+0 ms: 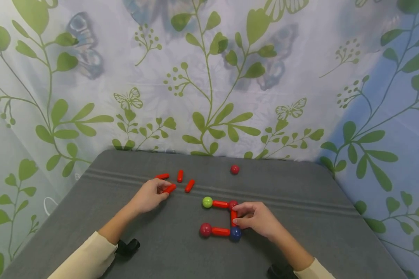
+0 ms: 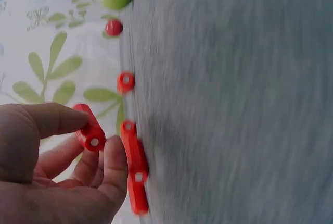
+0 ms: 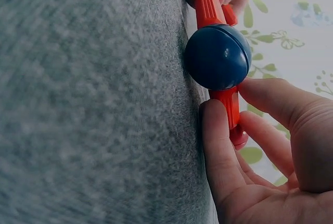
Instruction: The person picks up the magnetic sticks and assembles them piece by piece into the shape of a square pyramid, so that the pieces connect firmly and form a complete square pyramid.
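Rod (image 2: 92, 131), red, with pale-dotted end

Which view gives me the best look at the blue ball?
The right wrist view: the blue ball appears close up there, with its groove showing. The head view shows it small, at the corner where two red rods meet. The left wrist view doesn't show it.

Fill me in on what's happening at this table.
A person's left hand pinches a red rod, with three other red rods nearby on the gray table. The right hand grips the middle rod of a three-sided frame of rods and balls. Its open ends are a green ball and a red end ball; its corners, a blue ball and a red corner ball. A loose red ball lies apart, farther back.
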`<state>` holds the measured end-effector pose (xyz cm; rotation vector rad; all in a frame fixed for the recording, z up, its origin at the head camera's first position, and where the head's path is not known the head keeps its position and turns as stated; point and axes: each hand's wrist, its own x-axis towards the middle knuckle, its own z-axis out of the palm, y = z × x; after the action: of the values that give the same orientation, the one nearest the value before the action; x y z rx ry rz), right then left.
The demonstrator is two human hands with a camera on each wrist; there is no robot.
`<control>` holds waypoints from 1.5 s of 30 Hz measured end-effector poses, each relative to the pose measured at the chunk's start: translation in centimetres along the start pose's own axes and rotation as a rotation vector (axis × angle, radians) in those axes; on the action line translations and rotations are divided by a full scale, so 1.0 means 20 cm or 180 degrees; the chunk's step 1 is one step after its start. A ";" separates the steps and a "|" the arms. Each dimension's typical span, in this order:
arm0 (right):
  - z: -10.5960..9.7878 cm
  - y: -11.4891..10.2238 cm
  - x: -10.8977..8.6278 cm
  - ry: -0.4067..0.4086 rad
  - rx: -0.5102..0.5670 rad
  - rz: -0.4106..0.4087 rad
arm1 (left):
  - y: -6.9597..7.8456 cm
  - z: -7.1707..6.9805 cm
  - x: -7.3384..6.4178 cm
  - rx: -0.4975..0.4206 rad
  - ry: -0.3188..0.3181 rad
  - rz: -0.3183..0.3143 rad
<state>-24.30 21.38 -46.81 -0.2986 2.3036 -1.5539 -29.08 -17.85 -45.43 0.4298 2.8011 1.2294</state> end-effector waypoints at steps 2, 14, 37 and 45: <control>0.00 0.00 0.00 -0.0027 0.0040 0.0018 | 0.03 0.03 -0.01 -0.0197 -0.0140 -0.0020; 0.00 0.00 0.00 -0.0022 0.0081 0.0010 | 0.12 0.20 -0.03 -0.1225 -0.0726 -0.0146; 0.00 0.00 0.00 -0.0069 0.0180 0.0005 | 0.28 0.34 0.01 -0.1738 -0.1097 -0.0529; 0.00 0.00 0.00 -0.0074 0.0127 0.0025 | 0.29 0.37 0.02 -0.1661 -0.1109 -0.0592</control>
<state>-24.38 21.43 -46.79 -0.2954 2.2507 -1.5821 -27.00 -8.58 -46.24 0.3001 2.0797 1.5852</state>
